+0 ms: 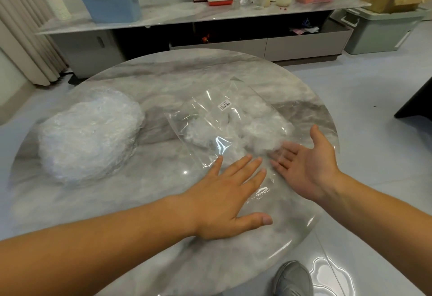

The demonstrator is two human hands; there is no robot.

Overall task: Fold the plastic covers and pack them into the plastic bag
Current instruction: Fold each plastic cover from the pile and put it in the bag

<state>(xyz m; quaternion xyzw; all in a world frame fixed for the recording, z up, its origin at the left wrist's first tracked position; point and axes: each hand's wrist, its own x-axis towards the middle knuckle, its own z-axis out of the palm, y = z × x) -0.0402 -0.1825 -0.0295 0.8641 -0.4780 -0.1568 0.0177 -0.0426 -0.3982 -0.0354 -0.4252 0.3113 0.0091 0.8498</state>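
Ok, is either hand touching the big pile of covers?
No, left hand and right hand are at the plastic bag, apart from the pile.

Bare left hand [224, 200], right hand [308, 167]; grey sneaker [293, 279].

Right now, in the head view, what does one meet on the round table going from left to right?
Pile of plastic covers → left hand → right hand. The plastic bag stretches sideways past both hands, so I give it no place in the order.
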